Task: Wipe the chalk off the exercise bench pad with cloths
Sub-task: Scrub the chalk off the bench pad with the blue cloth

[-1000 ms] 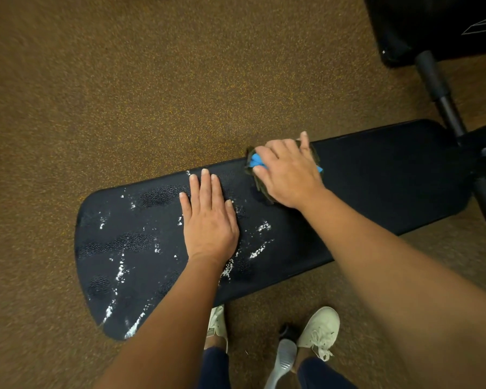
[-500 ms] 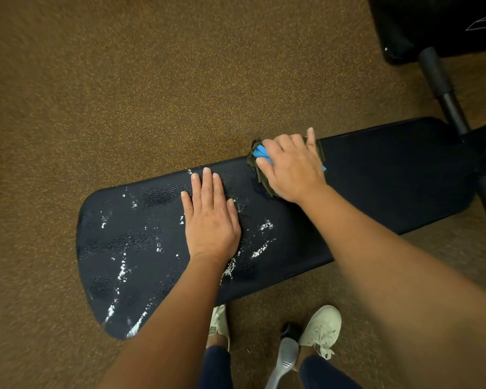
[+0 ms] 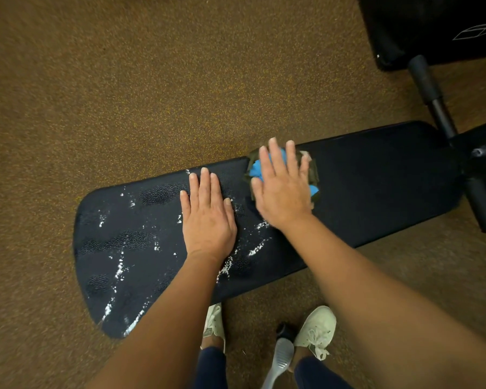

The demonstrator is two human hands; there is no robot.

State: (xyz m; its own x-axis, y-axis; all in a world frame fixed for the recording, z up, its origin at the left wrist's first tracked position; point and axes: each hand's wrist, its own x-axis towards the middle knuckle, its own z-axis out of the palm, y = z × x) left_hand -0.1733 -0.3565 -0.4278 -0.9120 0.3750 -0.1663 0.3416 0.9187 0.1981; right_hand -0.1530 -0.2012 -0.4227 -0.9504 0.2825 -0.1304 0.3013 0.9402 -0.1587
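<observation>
A long black bench pad (image 3: 376,186) runs across the view from lower left to upper right. White chalk smears (image 3: 119,269) cover its left half; the right half looks dark and free of marks. My left hand (image 3: 208,217) lies flat on the pad with fingers together, holding nothing. My right hand (image 3: 282,189) presses down on bunched cloths (image 3: 254,171), one blue and one dark olive, near the pad's far edge. The hand hides most of the cloths.
Brown speckled carpet (image 3: 124,94) surrounds the bench. The bench's black frame and tubes (image 3: 429,88) stand at the right, with another black pad (image 3: 432,23) in the top right corner. My two pale shoes (image 3: 317,329) and a grey foot piece (image 3: 281,360) are below the pad.
My right hand has flattened and turned over the cloths, with fingers now pointing away from me. The left hand has stayed put.
</observation>
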